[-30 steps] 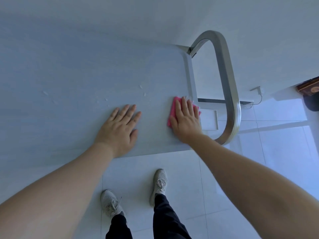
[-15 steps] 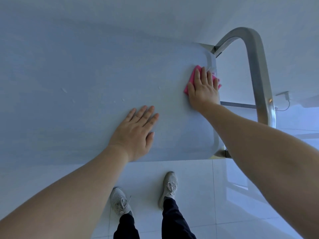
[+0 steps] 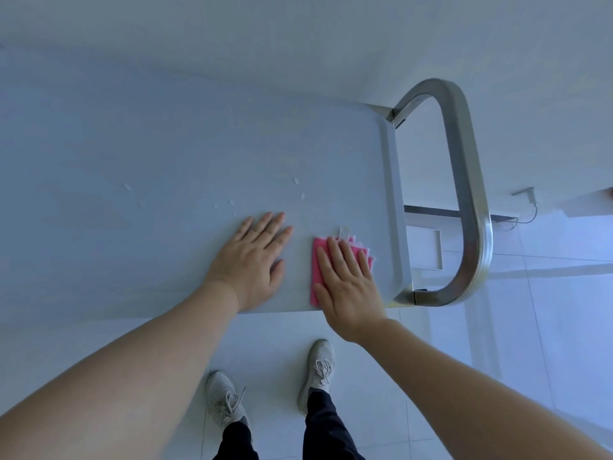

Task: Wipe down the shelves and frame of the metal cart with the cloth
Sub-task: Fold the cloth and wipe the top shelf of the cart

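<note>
The metal cart's top shelf [image 3: 166, 167] is a wide pale sheet seen from above. Its steel loop handle [image 3: 471, 200] juts out at the right end. A folded pink cloth [image 3: 320, 252] lies on the shelf near the front right corner. My right hand [image 3: 346, 282] presses flat on the cloth, fingers spread over it. Just left of it, my left hand [image 3: 253, 258] rests flat on the bare shelf, holding nothing. Small pale flecks [image 3: 300, 187] dot the shelf behind both hands.
A white wall runs behind the cart. Glossy white floor tiles [image 3: 547, 327] lie to the right and in front. My two feet in grey sneakers [image 3: 318, 366] stand at the cart's front edge. A cable and plug [image 3: 529, 202] sit at the wall base, far right.
My right hand has drawn the pink cloth back from the far right part of the shelf toward the front edge, ending close beside my left hand, which stays flat on the shelf.
</note>
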The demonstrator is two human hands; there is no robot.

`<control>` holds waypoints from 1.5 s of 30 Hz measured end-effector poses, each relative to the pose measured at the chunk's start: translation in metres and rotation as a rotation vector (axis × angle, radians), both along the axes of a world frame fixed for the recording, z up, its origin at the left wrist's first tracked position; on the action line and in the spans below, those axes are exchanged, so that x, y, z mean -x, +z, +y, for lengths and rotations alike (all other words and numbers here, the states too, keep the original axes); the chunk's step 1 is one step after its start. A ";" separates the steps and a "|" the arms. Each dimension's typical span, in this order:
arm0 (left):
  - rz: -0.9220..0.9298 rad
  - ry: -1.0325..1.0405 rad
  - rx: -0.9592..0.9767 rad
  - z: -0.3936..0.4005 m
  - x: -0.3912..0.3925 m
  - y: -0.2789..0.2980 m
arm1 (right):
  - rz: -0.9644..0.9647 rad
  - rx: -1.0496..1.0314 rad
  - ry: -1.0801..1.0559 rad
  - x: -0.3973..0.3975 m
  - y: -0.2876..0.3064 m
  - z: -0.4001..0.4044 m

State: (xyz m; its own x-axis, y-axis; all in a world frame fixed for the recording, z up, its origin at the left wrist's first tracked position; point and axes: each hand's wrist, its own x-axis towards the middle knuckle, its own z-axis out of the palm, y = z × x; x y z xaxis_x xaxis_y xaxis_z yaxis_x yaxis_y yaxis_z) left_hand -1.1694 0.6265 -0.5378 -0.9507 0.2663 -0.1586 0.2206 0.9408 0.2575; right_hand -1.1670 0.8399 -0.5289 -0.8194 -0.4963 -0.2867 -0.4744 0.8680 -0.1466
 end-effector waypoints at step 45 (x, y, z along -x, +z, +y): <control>0.009 0.140 0.057 -0.071 -0.021 0.004 | 0.186 -0.040 -0.167 0.291 -0.019 -0.042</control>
